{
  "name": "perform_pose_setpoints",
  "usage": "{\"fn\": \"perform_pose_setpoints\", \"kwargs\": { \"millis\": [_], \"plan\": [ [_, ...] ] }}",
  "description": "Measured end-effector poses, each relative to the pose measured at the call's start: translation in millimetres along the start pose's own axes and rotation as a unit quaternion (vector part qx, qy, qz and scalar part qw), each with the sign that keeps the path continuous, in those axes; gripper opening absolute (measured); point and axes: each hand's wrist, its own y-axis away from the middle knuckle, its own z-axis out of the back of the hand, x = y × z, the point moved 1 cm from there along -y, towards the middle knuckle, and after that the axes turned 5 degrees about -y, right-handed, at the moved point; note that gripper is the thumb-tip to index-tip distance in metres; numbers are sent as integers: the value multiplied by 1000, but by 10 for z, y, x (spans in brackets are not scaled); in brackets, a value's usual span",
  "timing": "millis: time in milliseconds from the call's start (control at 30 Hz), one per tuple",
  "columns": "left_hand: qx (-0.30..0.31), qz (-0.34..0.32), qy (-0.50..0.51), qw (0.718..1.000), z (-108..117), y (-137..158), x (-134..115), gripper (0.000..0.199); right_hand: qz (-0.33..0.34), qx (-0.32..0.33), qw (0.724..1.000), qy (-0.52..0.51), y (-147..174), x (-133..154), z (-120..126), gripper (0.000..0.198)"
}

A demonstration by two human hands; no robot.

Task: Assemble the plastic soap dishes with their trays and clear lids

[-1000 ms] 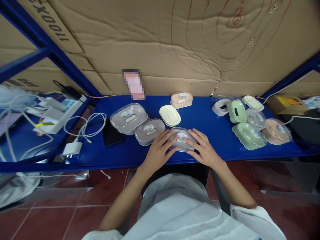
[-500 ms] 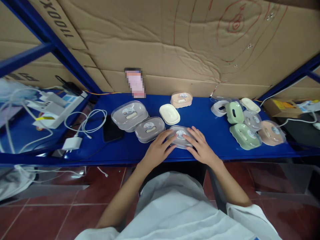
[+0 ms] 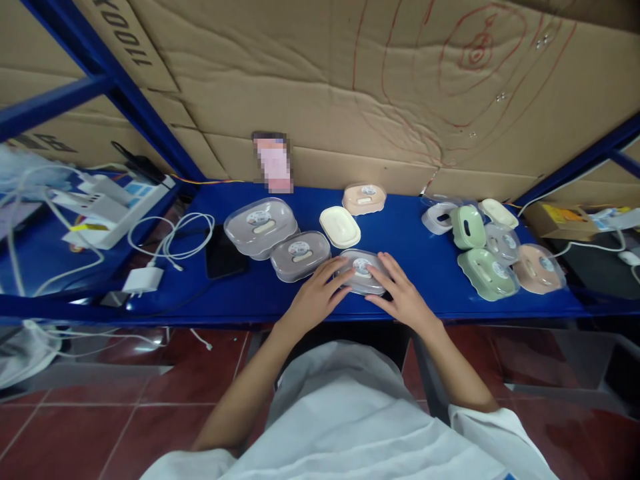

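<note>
A grey soap box (image 3: 362,269) with a clear lid and a round label lies flat near the front edge of the blue table. My left hand (image 3: 320,293) grips its left side, fingers across the lid and thumb by the near edge. My right hand (image 3: 403,290) has hold of the opposite side in the same way, its fingers spread over the lid. Parts of the box are hidden under both hands. Left of it sit a similar lidded grey soap box (image 3: 300,256) and a larger one (image 3: 261,227). Behind is a cream oval piece (image 3: 340,227).
A peach soap box (image 3: 364,199) stands at the back. On the right are green soap boxes (image 3: 489,274), a peach one (image 3: 540,268) and other pieces. A dark phone (image 3: 225,253), a white charger (image 3: 143,280) and cables lie left. Cardboard (image 3: 310,80) walls the back.
The view has shifted slightly. Both hands stay on the grey soap box, which keeps its place; my right thumb has moved slightly leftward.
</note>
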Motion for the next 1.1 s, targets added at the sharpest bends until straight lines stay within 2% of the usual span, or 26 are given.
{"fn": "perform_pose_setpoints", "kwargs": {
  "millis": [267, 567, 733, 833, 967, 1100],
  "plan": [
    [7, -15, -26, 1000, -13, -5, -4, 39, 14, -35, 998, 51, 31, -27, -42, 96],
    [12, -28, -42, 999, 1, -12, -22, 39, 21, -47, 997, 58, 72, -54, -58, 93],
    [22, -14, -33, 999, -2, 9, -29, 44, 28, -57, 997, 42, 58, -48, -60, 83],
    [28, -11, -32, 999, 1, -5, -57, 49, 0, -63, 996, 64, 97, -114, -4, 72],
    [54, -8, -35, 998, -86, -146, -76, 53, -83, -105, 979, 151, 160, -341, 139, 59],
    [108, 14, -85, 990, -265, -334, -56, 58, -164, -121, 957, 207, -33, -654, 298, 56]
  ]
}}
